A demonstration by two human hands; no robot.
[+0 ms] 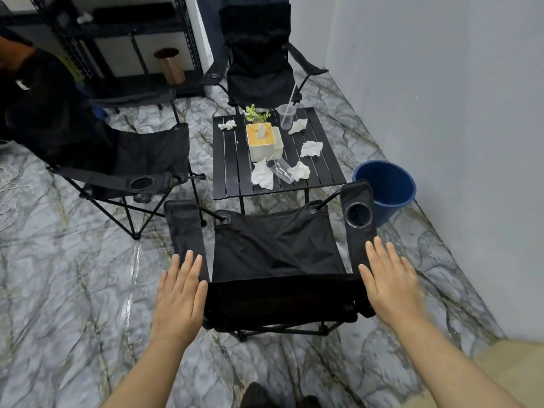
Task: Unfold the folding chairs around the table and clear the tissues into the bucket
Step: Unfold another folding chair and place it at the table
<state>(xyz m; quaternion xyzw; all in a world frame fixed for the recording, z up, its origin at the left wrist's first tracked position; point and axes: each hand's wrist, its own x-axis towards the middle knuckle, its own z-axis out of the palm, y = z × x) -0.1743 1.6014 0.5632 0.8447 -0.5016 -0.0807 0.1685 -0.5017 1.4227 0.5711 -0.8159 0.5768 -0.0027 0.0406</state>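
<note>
Three black folding chairs stand unfolded around a low black slatted table (232, 160): the nearest chair (276, 254) right in front of me, one to the left (141, 166), one at the far side (259, 72). Several crumpled white tissues (311, 148) lie on the table. A blue bucket (385, 187) sits on the floor right of the table. My left hand (179, 298) hovers flat beside the near chair's left armrest. My right hand (388, 278) hovers flat at its right armrest. Both hold nothing.
On the table also stand a cream tissue box (265, 142), a small green plant (256, 112), an upright plastic cup with straw (286, 116) and a tipped clear cup (281, 169). A black shelf with a copper cup (170, 65) stands far left. A grey wall runs along the right.
</note>
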